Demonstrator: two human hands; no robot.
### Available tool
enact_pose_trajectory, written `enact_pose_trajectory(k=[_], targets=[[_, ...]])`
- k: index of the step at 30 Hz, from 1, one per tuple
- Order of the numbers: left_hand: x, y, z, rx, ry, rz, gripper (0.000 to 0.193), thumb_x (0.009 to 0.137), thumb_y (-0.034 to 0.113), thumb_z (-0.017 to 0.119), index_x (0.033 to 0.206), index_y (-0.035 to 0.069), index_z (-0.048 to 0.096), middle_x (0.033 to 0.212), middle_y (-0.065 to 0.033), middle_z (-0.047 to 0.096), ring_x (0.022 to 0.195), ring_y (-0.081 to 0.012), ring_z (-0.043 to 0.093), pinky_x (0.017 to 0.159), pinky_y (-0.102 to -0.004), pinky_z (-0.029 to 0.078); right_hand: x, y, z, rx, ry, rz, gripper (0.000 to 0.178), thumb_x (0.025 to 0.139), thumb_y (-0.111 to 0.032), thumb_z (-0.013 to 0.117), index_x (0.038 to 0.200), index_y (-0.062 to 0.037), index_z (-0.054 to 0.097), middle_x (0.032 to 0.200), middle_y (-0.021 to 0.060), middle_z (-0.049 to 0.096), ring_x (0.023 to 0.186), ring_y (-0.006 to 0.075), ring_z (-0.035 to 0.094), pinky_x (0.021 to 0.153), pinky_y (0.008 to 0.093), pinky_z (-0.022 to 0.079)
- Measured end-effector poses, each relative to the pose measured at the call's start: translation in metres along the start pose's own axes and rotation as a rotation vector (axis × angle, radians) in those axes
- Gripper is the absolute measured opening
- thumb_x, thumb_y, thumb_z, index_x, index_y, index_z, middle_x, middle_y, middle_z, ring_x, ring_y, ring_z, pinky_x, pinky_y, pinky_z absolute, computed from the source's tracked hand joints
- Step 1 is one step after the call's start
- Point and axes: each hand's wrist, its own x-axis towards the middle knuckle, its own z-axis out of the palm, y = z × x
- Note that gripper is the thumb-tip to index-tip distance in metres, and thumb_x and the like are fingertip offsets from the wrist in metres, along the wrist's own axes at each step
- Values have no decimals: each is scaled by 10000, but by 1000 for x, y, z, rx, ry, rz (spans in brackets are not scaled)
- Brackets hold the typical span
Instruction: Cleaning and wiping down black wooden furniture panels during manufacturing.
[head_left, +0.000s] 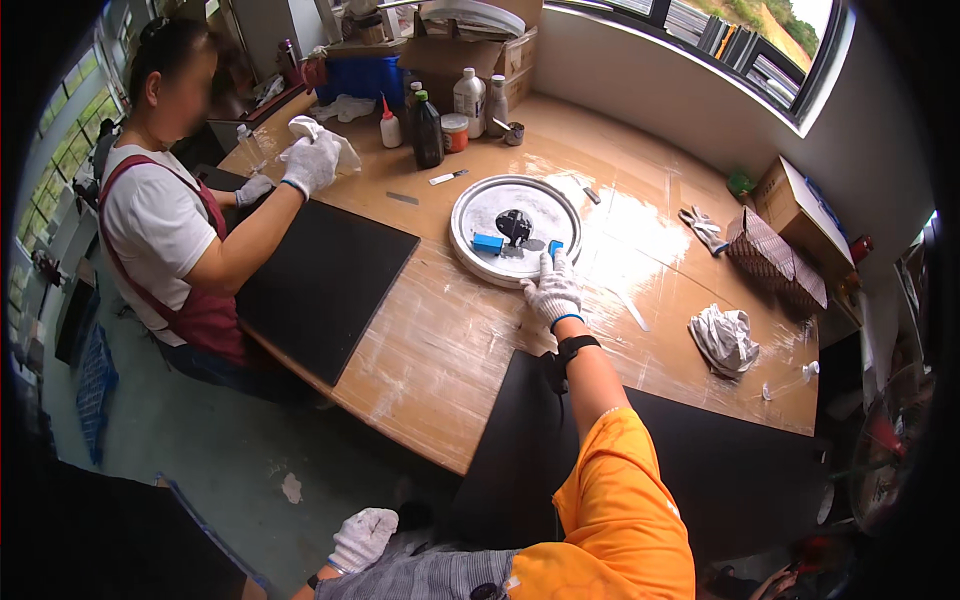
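Note:
My right hand (pixel 553 292), in a white knitted glove, reaches over the near rim of a round white lid-like tray (pixel 462 250). Its fingertips close on a small blue block (pixel 556 247) at the tray's right side. A second blue block (pixel 488 243) lies in the tray, left of a glossy black puddle (pixel 514 226). My left hand (pixel 364 540), gloved too, is low beside my body, away from the table; its fingers are curled and nothing shows in them. Under my right arm lies a large black panel (pixel 690 460) at the table's near edge.
A co-worker at left holds a white cloth (pixel 340 150) over another black panel (pixel 320 270). Behind the tray stand a dark bottle (pixel 427 135), a red-and-white jar (pixel 454 133) and white bottles (pixel 469 103). A crumpled cloth (pixel 723 340) and a glove (pixel 703 230) lie at right.

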Motion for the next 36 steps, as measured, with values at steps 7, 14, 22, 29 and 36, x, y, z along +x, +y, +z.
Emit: enact_pose_trajectory(k=[7,14,22,29,36], targets=[[-12,15,7,109,26,-18,391,943,394,518,878,35,660,784,-107,659,766,-269,648,701,-351,522,3,12,25,205,136,295,818,847,-479,583,1443,-4,287,1523,272,133,1414,404,140,1153,406,178],[-21,23,10,187,15,23,374,944,378,520,873,39,663,783,-113,660,762,-276,651,704,-355,525,-13,13,10,300,34,230,852,837,-566,553,1458,-51,280,1526,267,128,1430,394,72,1156,420,160],[3,18,21,346,-71,124,296,899,344,559,973,72,648,962,-135,667,932,-322,629,814,-405,502,-67,39,-55,383,-60,247,708,841,-532,566,1383,-98,430,1479,247,270,1374,401,250,1114,429,266],[58,22,40,458,-228,147,408,899,384,552,1170,80,572,1124,-172,633,1056,-353,594,898,-415,473,-237,133,-103,1006,-178,189,431,927,-415,519,1165,-66,606,1073,116,643,1005,232,595,877,345,467],[79,0,77,-46,-474,-165,464,935,326,545,1288,32,480,952,-75,609,752,-154,594,683,-319,541,-476,126,-71,1497,-417,679,299,965,-356,504,884,-85,601,739,11,571,676,120,558,663,270,506]])
